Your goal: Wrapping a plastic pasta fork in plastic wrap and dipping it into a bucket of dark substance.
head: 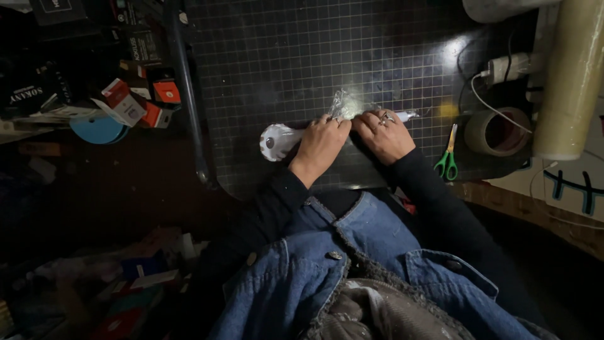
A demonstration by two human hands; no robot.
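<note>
Head view, looking down on a dark gridded cutting mat point(283, 56) on the desk point(503, 182). Centre: a long white object point(277, 140) w/ scalloped round end at left, lying flat on the mat; its mid and right part is covered by crinkled clear wrap point(345, 104). Left hand point(322, 143) is pressed palm-down on the object, fingers curled over the wrap. Right hand point(385, 133), rings on fingers, lies just beside it, fingertips pinching the wrap; the two hands almost touch. Right of hands: green-handled scissors point(448, 157), near desk edge. Further right: tape roll point(497, 131), then a large roll of clear film point(574, 75), upright in frame. Far right: white charger w/ cable point(506, 68). Left, off the mat: small red/white boxes point(135, 104), blue disc point(97, 129).
</note>
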